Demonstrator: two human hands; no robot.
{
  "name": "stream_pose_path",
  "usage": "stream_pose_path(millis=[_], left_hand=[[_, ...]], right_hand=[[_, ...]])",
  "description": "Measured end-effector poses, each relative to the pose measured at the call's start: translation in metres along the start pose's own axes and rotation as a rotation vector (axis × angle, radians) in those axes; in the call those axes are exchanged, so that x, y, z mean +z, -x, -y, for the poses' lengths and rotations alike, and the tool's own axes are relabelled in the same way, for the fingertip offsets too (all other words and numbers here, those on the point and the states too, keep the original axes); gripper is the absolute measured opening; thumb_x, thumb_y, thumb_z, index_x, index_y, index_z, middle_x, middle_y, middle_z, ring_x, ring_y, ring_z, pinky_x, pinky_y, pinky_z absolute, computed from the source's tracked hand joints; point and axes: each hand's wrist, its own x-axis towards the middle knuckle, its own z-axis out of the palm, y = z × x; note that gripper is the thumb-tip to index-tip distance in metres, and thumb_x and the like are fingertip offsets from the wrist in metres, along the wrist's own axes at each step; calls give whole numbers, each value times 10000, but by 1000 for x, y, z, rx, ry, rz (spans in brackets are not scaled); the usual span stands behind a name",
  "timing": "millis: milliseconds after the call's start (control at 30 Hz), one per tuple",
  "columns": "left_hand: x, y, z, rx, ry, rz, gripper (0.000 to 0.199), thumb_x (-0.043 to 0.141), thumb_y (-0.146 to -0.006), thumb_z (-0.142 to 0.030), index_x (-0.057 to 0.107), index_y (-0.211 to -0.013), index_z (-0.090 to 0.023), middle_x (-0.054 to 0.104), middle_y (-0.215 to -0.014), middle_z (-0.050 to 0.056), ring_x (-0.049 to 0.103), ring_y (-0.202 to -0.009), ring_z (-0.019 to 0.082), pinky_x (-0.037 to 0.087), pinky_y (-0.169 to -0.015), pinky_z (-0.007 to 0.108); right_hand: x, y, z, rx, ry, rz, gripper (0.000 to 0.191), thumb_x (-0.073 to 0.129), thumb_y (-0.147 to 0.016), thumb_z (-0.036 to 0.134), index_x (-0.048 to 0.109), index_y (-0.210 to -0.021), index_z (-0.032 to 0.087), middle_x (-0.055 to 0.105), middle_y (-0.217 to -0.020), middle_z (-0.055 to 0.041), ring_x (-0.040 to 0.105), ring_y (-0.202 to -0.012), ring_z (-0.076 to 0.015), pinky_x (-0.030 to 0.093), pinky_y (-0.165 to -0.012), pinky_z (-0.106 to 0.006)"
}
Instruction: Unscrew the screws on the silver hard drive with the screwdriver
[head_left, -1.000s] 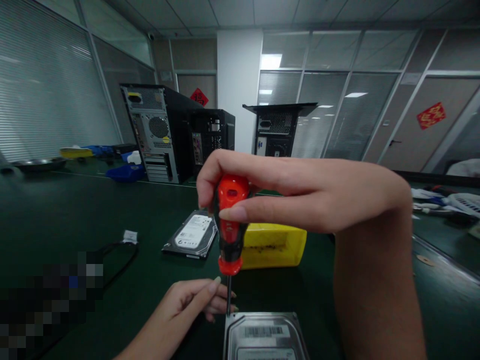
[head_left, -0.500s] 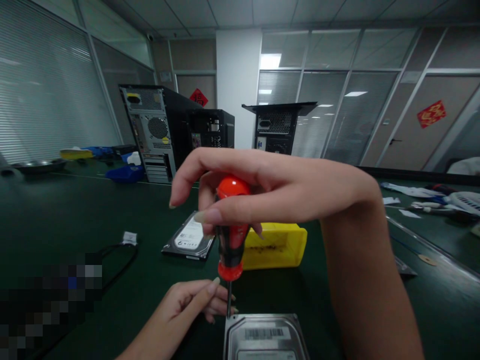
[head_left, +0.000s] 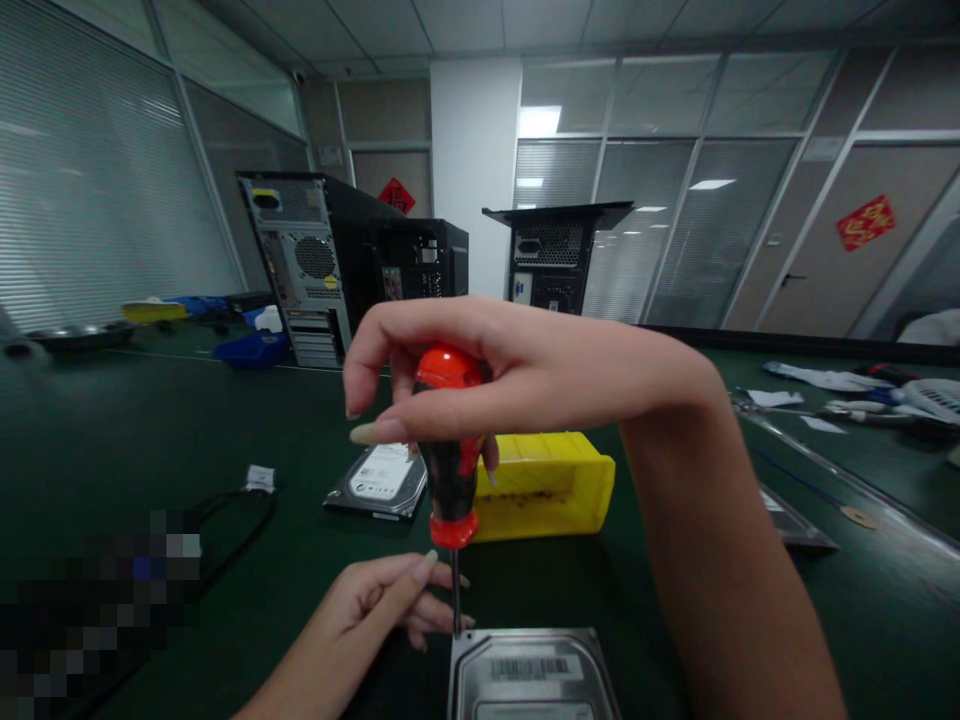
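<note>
My right hand (head_left: 480, 375) is wrapped round the handle of a red and black screwdriver (head_left: 454, 480), which stands nearly upright. Its shaft meets the upper left corner of a silver hard drive (head_left: 532, 670) at the bottom of the view. Beside that corner, my left hand (head_left: 390, 600) has its fingers loosely curled near the shaft; whether they touch it or hold anything small I cannot make out. Behind the screwdriver lies a second hard drive (head_left: 382, 480) with a white label. A yellow bin (head_left: 551, 515) holding small dark bits stands to its right.
Computer cases (head_left: 300, 260) stand at the back left, another case (head_left: 551, 255) at the back centre. A blue tray (head_left: 251, 348) and a metal dish (head_left: 79, 337) are far left. A black cable (head_left: 244, 535) lies left. Another drive (head_left: 799, 525) is partly behind my right forearm.
My right hand and the screwdriver handle have shifted slightly left, and the thumb now reaches further left. The tip stays at the drive's corner. My left hand has barely moved.
</note>
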Motion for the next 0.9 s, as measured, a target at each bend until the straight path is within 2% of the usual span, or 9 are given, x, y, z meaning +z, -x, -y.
stream_pose_path(millis=[100, 200, 300, 433, 533, 633, 767, 900], left_hand=[[-2, 2, -3, -9, -1, -11, 565, 609, -689, -671, 702, -857, -141, 770, -731, 66, 683, -707, 210, 476, -614, 246], [-5, 3, -1, 10, -3, -15, 543, 600, -717, -653, 706, -870, -143, 768, -736, 64, 681, -720, 212, 475, -617, 248], [-7, 2, 3, 32, -1, -7, 520, 596, -743, -632, 710, -887, -145, 764, -737, 57, 678, -724, 210, 474, -620, 248], [-4, 1, 4, 36, -9, 3, 520, 588, -753, -632, 711, -888, -145, 765, -753, 61, 675, -725, 210, 472, -624, 250], [-1, 1, 1, 22, -8, 3, 553, 591, -733, -660, 716, -882, -143, 764, -751, 61, 669, -721, 204, 469, -630, 245], [-1, 1, -1, 8, 11, -6, 599, 615, -678, -698, 720, -870, -140, 765, -747, 64, 663, -702, 201, 470, -627, 245], [-4, -1, 1, 16, 34, -11, 600, 642, -651, -699, 722, -867, -146, 763, -722, 55, 656, -681, 196, 469, -613, 243], [-8, -2, 3, 45, 40, -5, 550, 648, -678, -670, 728, -878, -164, 761, -744, 35, 663, -712, 192, 472, -631, 236]], right_hand=[[2, 1, 8, 24, 41, -19, 273, 479, -846, 191, 455, -1114, 147, 541, -1016, 59, 505, -737, 46, 441, -641, 10], [3, 5, 11, 96, 105, -59, 330, 494, -840, 234, 439, -1162, 190, 545, -1060, 41, 507, -754, 16, 450, -607, -32], [2, 10, 9, 143, 162, -97, 358, 492, -851, 312, 439, -1184, 191, 554, -1035, 0, 508, -750, -20, 454, -576, -92], [3, 8, 5, 80, 194, -134, 418, 489, -841, 477, 498, -1108, 155, 567, -994, -11, 517, -782, -39, 446, -570, -124], [7, 2, 7, 97, 253, -192, 324, 547, -821, 410, 539, -1023, 157, 585, -991, 12, 535, -818, -35, 436, -561, -117], [9, -2, 10, 94, 243, -195, 266, 567, -816, 298, 525, -1046, 170, 580, -1038, 35, 533, -783, -5, 443, -567, -80], [7, 2, 13, 77, 174, -123, 370, 569, -801, 200, 457, -1152, 173, 552, -1091, 41, 512, -739, 30, 447, -590, -12], [3, 6, 14, 140, 186, -101, 419, 589, -787, 237, 425, -1168, 181, 561, -997, 35, 515, -689, 22, 440, -532, -20]])
